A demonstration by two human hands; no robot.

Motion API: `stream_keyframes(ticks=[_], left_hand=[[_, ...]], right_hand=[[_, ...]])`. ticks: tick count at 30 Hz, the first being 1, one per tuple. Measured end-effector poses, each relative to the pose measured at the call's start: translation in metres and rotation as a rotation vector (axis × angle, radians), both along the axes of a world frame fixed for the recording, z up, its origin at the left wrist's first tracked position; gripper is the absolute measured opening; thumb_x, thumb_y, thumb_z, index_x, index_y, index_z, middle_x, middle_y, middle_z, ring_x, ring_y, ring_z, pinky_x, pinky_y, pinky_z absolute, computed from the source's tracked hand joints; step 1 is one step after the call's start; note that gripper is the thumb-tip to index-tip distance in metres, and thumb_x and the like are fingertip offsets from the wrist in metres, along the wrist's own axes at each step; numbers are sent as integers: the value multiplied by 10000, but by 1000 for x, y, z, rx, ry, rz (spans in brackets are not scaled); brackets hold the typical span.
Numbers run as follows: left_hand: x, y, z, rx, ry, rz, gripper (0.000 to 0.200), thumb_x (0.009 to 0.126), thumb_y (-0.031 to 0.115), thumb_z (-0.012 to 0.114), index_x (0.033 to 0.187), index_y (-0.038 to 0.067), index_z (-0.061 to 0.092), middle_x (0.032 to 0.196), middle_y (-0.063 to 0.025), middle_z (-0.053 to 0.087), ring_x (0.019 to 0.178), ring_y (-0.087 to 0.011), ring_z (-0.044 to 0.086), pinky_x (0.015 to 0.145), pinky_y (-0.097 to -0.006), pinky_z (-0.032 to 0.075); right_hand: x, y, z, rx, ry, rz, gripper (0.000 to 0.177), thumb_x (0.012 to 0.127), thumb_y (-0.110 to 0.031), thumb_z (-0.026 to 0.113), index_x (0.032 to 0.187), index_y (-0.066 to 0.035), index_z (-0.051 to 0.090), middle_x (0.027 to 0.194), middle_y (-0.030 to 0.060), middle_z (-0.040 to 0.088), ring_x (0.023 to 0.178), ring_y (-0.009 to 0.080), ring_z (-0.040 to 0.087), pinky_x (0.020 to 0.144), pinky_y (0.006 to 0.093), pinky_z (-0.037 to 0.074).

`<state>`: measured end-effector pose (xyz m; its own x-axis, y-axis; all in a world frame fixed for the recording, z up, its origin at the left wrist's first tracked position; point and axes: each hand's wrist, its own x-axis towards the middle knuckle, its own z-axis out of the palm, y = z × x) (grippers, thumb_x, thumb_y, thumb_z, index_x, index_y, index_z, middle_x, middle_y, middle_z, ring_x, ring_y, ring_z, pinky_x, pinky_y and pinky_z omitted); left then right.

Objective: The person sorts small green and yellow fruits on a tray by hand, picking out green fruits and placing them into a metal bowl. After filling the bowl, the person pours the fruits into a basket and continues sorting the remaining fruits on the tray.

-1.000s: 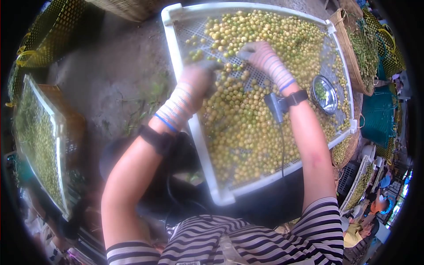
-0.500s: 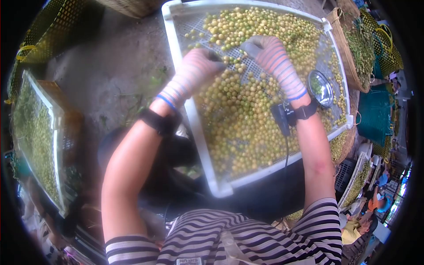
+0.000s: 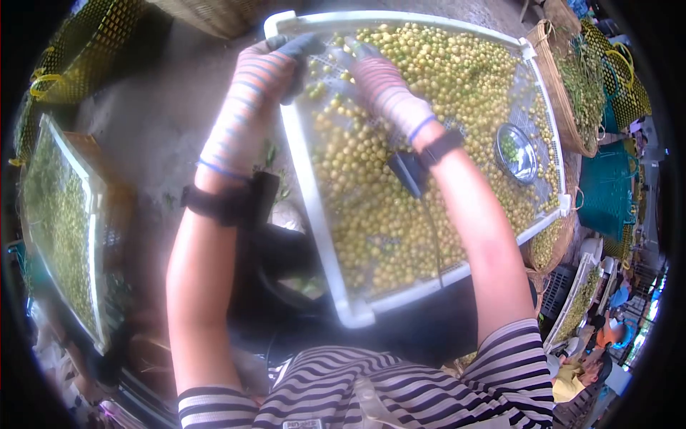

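Note:
Both hands wear striped, grey-tipped gloves over a white-rimmed mesh tray (image 3: pixel 312 207) spread with small round yellow-green fruits (image 3: pixel 400 193). My left hand (image 3: pixel 275 68) is at the tray's upper left corner, its fingers apart and reaching over the rim; no fruit shows in it. My right hand (image 3: pixel 370 75) is just right of it, low over the fruits near the top edge, fingers spread and a little blurred. A shiny round metal bowl (image 3: pixel 516 153) with some green pieces in it rests on the tray's right side.
At the left stands another fruit-filled tray (image 3: pixel 91 214) on a crate. Woven baskets (image 3: pixel 554 93) and a green basket (image 3: pixel 607 189) line the right side. Yellow-black baskets (image 3: pixel 93 50) stand upper left. Other people (image 3: pixel 572 379) are at the lower right.
Both hands have moved left and up across the tray, toward its upper left corner. The left fingers have opened from a closed pose, and the right fingers have spread.

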<state>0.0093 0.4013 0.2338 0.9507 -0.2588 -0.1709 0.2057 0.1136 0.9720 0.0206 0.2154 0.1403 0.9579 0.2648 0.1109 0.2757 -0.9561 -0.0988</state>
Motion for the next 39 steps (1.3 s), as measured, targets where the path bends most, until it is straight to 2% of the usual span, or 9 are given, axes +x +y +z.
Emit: stream_keyframes(ticks=[5,8,12,14,15,21,30,36,39], left_hand=[[1,-10,3,54,34,-3,210,829,251,648,885,49,664,565,78,437,452,-21,329,415,-188,230],[0,-5,5,74,64,13,217,830,241,645,899,36,660,559,81,435,448,-22,327,412,-189,233],[6,7,-9,-79,16,-119,232,829,250,645,918,36,659,577,82,433,453,-21,331,416,-188,241],[2,5,-9,-182,-12,-155,227,826,259,649,913,49,663,598,80,423,469,-25,340,421,-183,242],[2,3,-11,-182,-14,-155,227,826,259,649,913,49,663,598,80,423,469,-25,340,421,-183,242],[-8,-11,-22,-35,228,-60,220,814,274,660,866,60,668,611,70,411,489,-38,351,438,-195,265],[-16,-22,-85,-38,224,-289,250,873,295,564,923,60,634,619,34,518,479,-57,457,418,-172,316],[-38,-39,-66,-284,811,-186,362,931,377,430,1006,50,566,772,-27,612,598,-137,560,478,-222,422],[-36,-37,-93,-248,656,-351,310,933,331,430,955,56,573,779,-27,609,617,-137,559,507,-227,441]], right_hand=[[-19,11,-12,-261,150,101,507,944,-441,267,1386,-195,313,1479,161,145,1368,345,107,1108,468,84],[-76,19,-9,-74,186,208,465,930,-362,391,1354,-173,370,1468,151,189,1356,364,142,1097,505,110],[-73,9,52,-364,622,86,303,837,-167,524,1122,-86,591,1029,155,624,938,298,616,802,369,506],[-64,-33,45,99,173,-235,209,804,-114,542,978,-82,654,838,140,646,795,298,635,689,378,518],[-56,-58,26,254,-155,-134,189,796,-132,560,950,-125,670,869,128,645,804,299,628,711,370,515],[-14,-63,22,-207,253,-75,216,830,-147,566,1032,-92,618,1034,120,596,910,295,587,826,397,479],[-18,-66,28,-74,353,-255,208,736,-160,635,925,-77,665,880,136,665,827,285,639,781,368,501],[-45,-52,53,732,521,38,200,791,-171,666,955,-56,662,823,47,667,733,95,595,696,256,502],[-37,-48,44,326,423,-51,216,810,-171,618,1010,-98,658,941,91,657,829,186,624,773,305,498]])
